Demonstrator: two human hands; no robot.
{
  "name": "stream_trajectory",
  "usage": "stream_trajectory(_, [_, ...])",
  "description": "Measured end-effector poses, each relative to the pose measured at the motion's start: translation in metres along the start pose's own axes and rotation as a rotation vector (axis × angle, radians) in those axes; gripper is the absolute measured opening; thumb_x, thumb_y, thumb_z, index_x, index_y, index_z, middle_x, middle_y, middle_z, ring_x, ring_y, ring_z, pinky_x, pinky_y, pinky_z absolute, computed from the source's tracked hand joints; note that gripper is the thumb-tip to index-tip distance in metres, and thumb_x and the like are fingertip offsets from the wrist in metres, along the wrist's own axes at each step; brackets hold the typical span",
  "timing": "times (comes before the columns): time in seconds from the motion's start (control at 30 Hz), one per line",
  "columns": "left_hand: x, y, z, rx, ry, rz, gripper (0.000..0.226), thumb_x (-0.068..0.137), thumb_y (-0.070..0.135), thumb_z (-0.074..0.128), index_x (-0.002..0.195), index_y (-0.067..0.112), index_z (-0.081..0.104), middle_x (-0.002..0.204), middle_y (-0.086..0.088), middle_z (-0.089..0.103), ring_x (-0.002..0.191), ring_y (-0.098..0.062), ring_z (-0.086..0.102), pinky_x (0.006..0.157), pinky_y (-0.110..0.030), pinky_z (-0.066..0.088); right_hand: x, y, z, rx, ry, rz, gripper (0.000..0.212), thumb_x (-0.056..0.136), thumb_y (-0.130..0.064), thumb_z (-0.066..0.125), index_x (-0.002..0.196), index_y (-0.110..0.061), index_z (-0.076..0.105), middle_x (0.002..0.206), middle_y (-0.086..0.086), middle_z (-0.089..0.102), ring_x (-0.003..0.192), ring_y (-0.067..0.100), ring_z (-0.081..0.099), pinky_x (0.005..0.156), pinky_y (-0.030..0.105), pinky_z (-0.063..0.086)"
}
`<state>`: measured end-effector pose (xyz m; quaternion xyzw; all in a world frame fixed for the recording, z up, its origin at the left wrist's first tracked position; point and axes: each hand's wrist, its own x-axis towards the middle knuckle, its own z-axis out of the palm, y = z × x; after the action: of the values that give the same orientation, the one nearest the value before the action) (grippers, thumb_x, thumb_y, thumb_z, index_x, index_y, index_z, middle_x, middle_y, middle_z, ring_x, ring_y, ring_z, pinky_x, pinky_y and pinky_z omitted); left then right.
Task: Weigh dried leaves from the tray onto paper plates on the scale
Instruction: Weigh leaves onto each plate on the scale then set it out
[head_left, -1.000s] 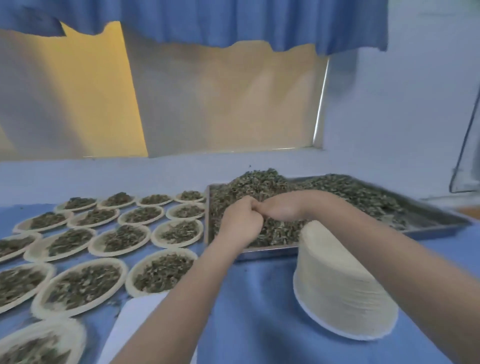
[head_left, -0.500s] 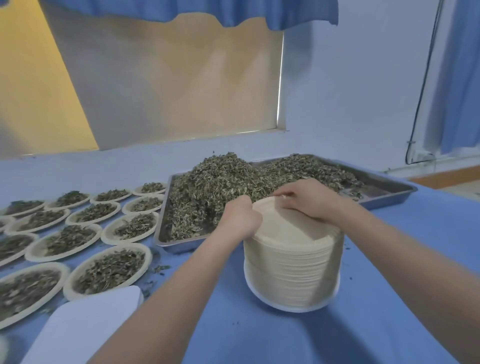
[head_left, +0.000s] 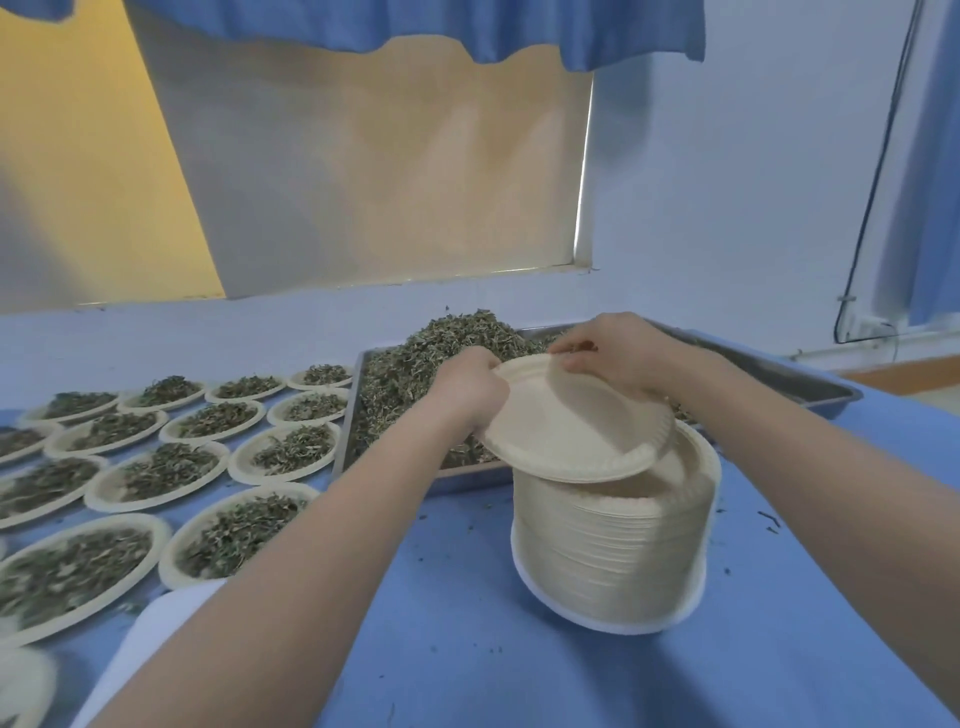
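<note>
— What has changed since half a second ago?

— Then both hands lay on top of the stack of plates (head_left: 618, 540). Now one plate (head_left: 574, 423) is lifted off the stack and tilted, its near edge low over the stack, its far edge raised. The left hand (head_left: 467, 392) holds the plate's left rim in a closed grip, fingers curled round the edge. The right hand (head_left: 613, 353) pinches the far rim with its fingertips, a narrow grip on the same plate.

— And the dried leaves?

— Heaped in the metal tray (head_left: 810, 387) just behind the stack, the pile of leaves (head_left: 415, 364) partly hidden by the hands and the lifted plate. To the left of the stack, rows of filled plates (head_left: 291, 449) each carry a small mound of leaves.

— The scale?

— A white flat thing (head_left: 150, 623) shows at the lower left of the stack, half hidden under the left forearm; whether it is the scale I cannot tell.

— What about the surface and the room?

— The tabletop (head_left: 467, 649) is covered in blue, with leaf crumbs scattered around the stack. Behind the tray a pale wall holds a window (head_left: 363, 182) with a blue curtain (head_left: 415, 26) hanging across its top. A dark cable (head_left: 872, 182) runs down the wall to the right of the tray.
</note>
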<state>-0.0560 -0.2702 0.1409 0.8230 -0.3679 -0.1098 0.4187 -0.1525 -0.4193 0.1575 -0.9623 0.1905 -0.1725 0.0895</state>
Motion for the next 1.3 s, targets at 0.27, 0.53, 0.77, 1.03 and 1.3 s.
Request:
stream_trajectory(0.27, [-0.001,-0.004,0.009,-0.118,-0.009,0.013,0.036,0.088,-0.009,0.046,0.118,0.007,0.061,0.109,-0.009,0.061,0.085,-0.024,0.056,0.067,-0.032,0.047,0.006,0.01,-0.006,-0.127,-0.077,0.011,0.025,0.094,-0.024,0.057,0.118,-0.024,0.065,0.119,-0.001,0.062,0.097,0.01,0.047,0.083,0.022,0.032])
stream_trajectory(0.53, [0.007,-0.001,0.031,0.03,0.01,0.056,0.033,0.088,-0.004,0.043,0.107,0.017,0.06,0.104,-0.003,0.057,0.069,-0.016,0.049,0.055,-0.024,0.037,-0.001,0.032,0.006,-0.146,-0.079,0.007,0.028,0.096,-0.026,0.054,0.123,-0.024,0.062,0.128,-0.004,0.06,0.111,0.012,0.051,0.089,0.023,0.032])
stream_trajectory(0.77, [0.005,0.0,0.02,0.037,0.068,0.054,0.043,0.091,-0.005,0.039,0.127,0.014,0.053,0.127,-0.009,0.053,0.093,-0.021,0.047,0.072,-0.026,0.037,0.01,0.023,0.005,0.001,-0.013,0.026,0.031,0.099,-0.02,0.049,0.128,-0.022,0.061,0.137,-0.002,0.054,0.127,0.018,0.046,0.093,0.02,0.029])
stream_trajectory(1.03, [0.002,-0.003,0.016,-0.117,0.073,0.016,0.04,0.09,-0.005,0.046,0.124,0.012,0.059,0.12,-0.006,0.059,0.099,-0.023,0.055,0.076,-0.029,0.045,0.012,0.017,-0.007,-0.05,-0.06,0.031,0.031,0.099,-0.025,0.049,0.127,-0.035,0.059,0.137,-0.003,0.054,0.124,0.019,0.047,0.098,0.027,0.033])
stream_trajectory(1.3, [0.004,-0.011,0.002,-0.185,0.163,0.067,0.049,0.086,0.0,0.041,0.128,0.02,0.057,0.13,0.003,0.057,0.099,-0.012,0.049,0.076,-0.025,0.041,0.014,0.012,-0.008,-0.018,0.011,0.0,0.03,0.099,-0.028,0.047,0.126,-0.033,0.06,0.135,-0.007,0.056,0.126,0.016,0.046,0.088,0.017,0.029])
